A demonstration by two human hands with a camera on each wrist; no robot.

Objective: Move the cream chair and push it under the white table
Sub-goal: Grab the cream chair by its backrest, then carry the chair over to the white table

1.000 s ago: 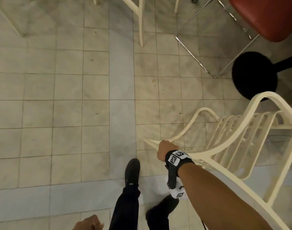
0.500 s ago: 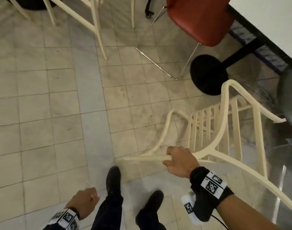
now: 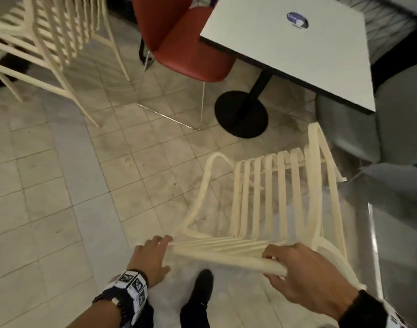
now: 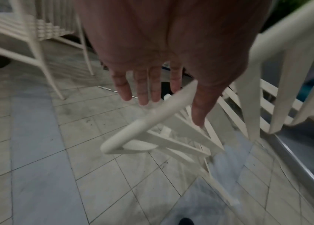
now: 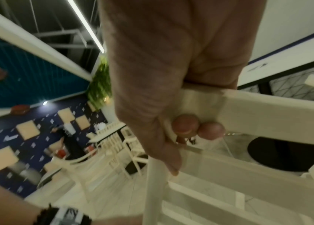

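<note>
The cream chair with a slatted seat and back stands tilted on the tiled floor, just in front of me. Beyond it is the white table, top right, on a black pedestal. My right hand grips the right part of the chair's top rail, and the right wrist view shows fingertips curled round the rail. My left hand reaches the rail's left end with straight fingers. In the left wrist view, the fingers are spread just above the chair's bent corner.
A red chair on a chrome frame is tucked at the table's left side. The black round base lies between it and the cream chair. Stacked cream chairs fill the upper left. A grey chair stands at the right. My shoe is below the rail.
My left hand rose from beside my leg to the left end of the rail. The right hand now holds the rail farther right. The chair swung to face the table, which has come into view.
</note>
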